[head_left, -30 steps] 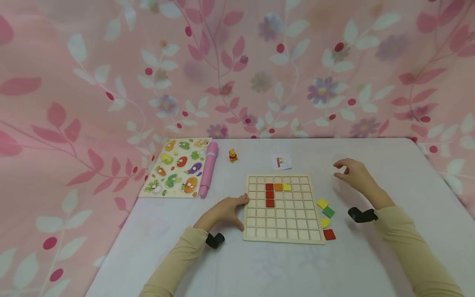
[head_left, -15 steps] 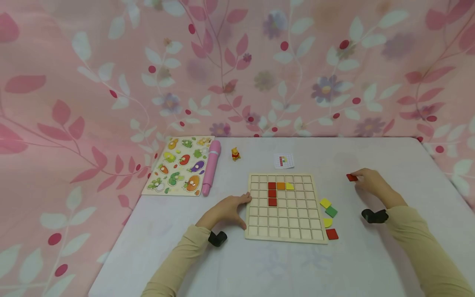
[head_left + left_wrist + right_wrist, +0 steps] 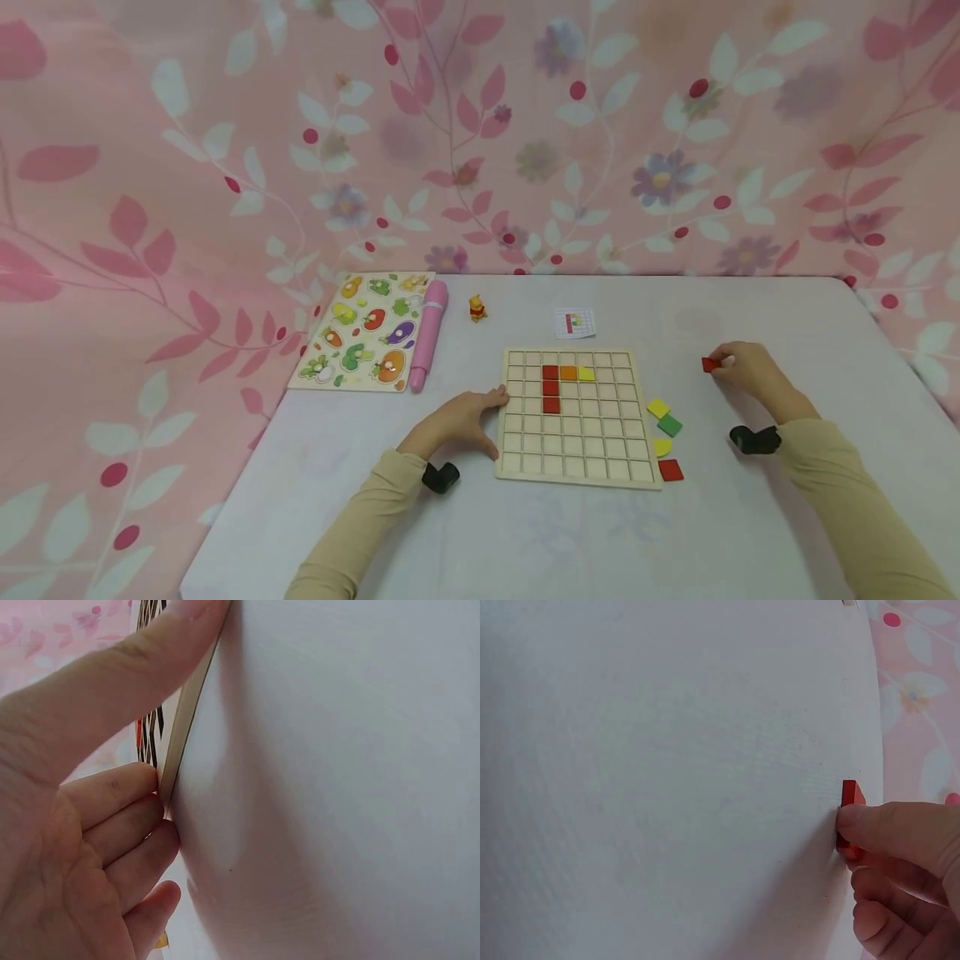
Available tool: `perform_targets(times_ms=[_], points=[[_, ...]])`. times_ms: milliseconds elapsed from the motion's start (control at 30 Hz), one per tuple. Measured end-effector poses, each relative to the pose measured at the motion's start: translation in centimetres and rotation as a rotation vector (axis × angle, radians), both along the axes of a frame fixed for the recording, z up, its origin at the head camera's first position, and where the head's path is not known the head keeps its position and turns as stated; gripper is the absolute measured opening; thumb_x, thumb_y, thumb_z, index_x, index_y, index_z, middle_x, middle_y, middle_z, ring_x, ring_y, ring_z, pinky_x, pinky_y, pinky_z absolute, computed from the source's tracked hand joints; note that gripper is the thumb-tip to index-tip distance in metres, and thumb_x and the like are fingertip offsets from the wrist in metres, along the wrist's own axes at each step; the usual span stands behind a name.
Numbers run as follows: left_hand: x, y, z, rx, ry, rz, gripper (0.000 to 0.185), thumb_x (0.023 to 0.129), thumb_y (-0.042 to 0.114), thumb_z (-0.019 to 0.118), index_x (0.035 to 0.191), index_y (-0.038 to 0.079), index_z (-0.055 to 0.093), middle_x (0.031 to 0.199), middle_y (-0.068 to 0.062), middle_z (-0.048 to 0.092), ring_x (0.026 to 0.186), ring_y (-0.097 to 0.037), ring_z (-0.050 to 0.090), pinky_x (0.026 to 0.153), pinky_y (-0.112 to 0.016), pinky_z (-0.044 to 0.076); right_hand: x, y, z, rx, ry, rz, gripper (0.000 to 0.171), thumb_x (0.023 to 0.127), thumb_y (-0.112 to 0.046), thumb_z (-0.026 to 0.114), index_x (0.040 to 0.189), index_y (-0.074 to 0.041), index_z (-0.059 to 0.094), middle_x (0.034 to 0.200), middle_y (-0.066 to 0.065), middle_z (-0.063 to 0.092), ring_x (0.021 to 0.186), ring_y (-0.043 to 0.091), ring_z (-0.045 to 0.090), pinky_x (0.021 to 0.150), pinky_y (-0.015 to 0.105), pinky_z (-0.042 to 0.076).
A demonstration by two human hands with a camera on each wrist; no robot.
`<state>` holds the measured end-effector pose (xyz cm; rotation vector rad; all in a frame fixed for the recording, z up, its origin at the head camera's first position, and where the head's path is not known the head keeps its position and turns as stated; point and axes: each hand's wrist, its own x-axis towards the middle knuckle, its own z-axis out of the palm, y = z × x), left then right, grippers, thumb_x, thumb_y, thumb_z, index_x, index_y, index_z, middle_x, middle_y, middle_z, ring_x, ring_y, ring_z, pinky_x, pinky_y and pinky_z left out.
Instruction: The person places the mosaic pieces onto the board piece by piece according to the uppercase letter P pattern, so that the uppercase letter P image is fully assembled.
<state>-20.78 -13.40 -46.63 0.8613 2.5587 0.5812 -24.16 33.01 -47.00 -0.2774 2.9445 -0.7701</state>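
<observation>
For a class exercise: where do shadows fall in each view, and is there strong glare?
Head: faint shadows by the left hand and right hand on the tabletop; left wrist: soft shadow beside the wooden grid board; right wrist: soft shadow down-left of the red tile; no strong glare anywhere.

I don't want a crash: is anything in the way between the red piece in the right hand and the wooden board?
Nothing visible stands straight between the red piece in the right hand and the wooden board. The yellow square and green square by its edge lie nearer the person.
</observation>
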Motion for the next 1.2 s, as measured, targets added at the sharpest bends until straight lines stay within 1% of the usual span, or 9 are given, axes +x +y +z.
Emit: perform_targets(times_ms=[167,300,467,567,700,900,1000,1100,1200], points=[[-0.3,0.4,-0.1,-0.012,-0.021,0.011,0.095,0.055,0.03,0.085,0.136,0.011,0.04,0.142,-0.001,0.027,0.127,-0.017,0.027,0.102,-0.031,0.023,0.5,0.0,-0.3,-0.054,0.011,0.009,0.037,0.075,-0.005,0.066,0.103,0.017,0.053,0.083,0.024,0.056,0.072,0.031,0.052,0.061,0.039,0.046],[-0.2,0.4,-0.4,-0.005,-0.022,0.0,0.094,0.055,0.031,0.085,0.135,0.01,0.041,0.142,-0.003,0.028,0.127,-0.017,0.028,0.102,-0.031,0.023,1.2,-1.1,0.3,-0.066,0.049,0.024,0.038,0.075,-0.007,0.068,0.103,0.014,0.055,0.08,0.017,0.057,0.068,0.025,0.051,0.055,0.032,0.045],[-0.2,0.6,-0.4,-0.009,0.004,-0.023,0.094,0.055,0.032,0.084,0.135,0.009,0.041,0.141,-0.003,0.029,0.127,-0.017,0.028,0.102,-0.03,0.023,2.3,-3.5,1.9,-0.07,0.141,0.082,0.029,0.073,-0.006,0.071,0.096,0.01,0.061,0.078,0.011,0.058,0.066,0.021,0.049,0.052,0.029,0.042],[-0.1,0.6,-0.1,-0.024,0.006,-0.012,0.094,0.055,0.032,0.085,0.135,0.009,0.04,0.141,-0.003,0.029,0.127,-0.017,0.029,0.102,-0.031,0.023,2.7,-5.3,2.8,-0.092,0.196,0.138,0.026,0.072,-0.005,0.071,0.093,0.008,0.062,0.077,0.008,0.058,0.063,0.018,0.047,0.05,0.027,0.041],[-0.1,0.5,0.1,-0.045,0.002,0.007,0.095,0.055,0.032,0.085,0.136,0.01,0.039,0.142,-0.001,0.028,0.127,-0.016,0.028,0.102,-0.031,0.022,2.9,-7.6,3.5,-0.117,0.262,0.199,0.024,0.071,-0.003,0.072,0.092,0.006,0.064,0.076,0.005,0.056,0.06,0.015,0.044,0.048,0.024,0.04],[-0.1,0.3,0.0,-0.042,-0.003,0.014,0.095,0.055,0.031,0.085,0.136,0.01,0.04,0.142,-0.001,0.029,0.127,-0.015,0.028,0.102,-0.031,0.022,3.3,-9.9,4.0,-0.158,0.306,0.265,0.024,0.072,-0.001,0.07,0.095,0.003,0.064,0.076,0.002,0.053,0.057,0.011,0.042,0.047,0.022,0.04],[-0.1,0.3,0.0,-0.037,-0.011,0.019,0.095,0.055,0.03,0.085,0.136,0.01,0.04,0.142,0.0,0.028,0.127,-0.015,0.027,0.102,-0.031,0.022,3.7,-11.1,4.1,-0.187,0.328,0.291,0.025,0.072,-0.001,0.07,0.096,0.003,0.064,0.078,0.002,0.053,0.058,0.011,0.042,0.047,0.022,0.04],[0.0,0.3,0.2,-0.031,-0.024,0.018,0.094,0.056,0.029,0.085,0.136,0.01,0.039,0.142,0.0,0.027,0.128,-0.015,0.026,0.103,-0.031,0.021,4.1,-12.6,3.8,-0.235,0.354,0.325,0.028,0.071,0.0,0.072,0.097,0.003,0.064,0.081,0.003,0.055,0.058,0.01,0.043,0.047,0.021,0.04],[0.0,0.3,0.4,-0.029,-0.033,0.012,0.092,0.058,0.028,0.084,0.137,0.01,0.038,0.143,-0.001,0.026,0.128,-0.018,0.026,0.103,-0.033,0.021,4.5,-14.3,3.2,-0.288,0.34,0.354,0.027,0.071,-0.001,0.072,0.096,0.003,0.063,0.083,0.003,0.057,0.059,0.009,0.043,0.048,0.021,0.04]])
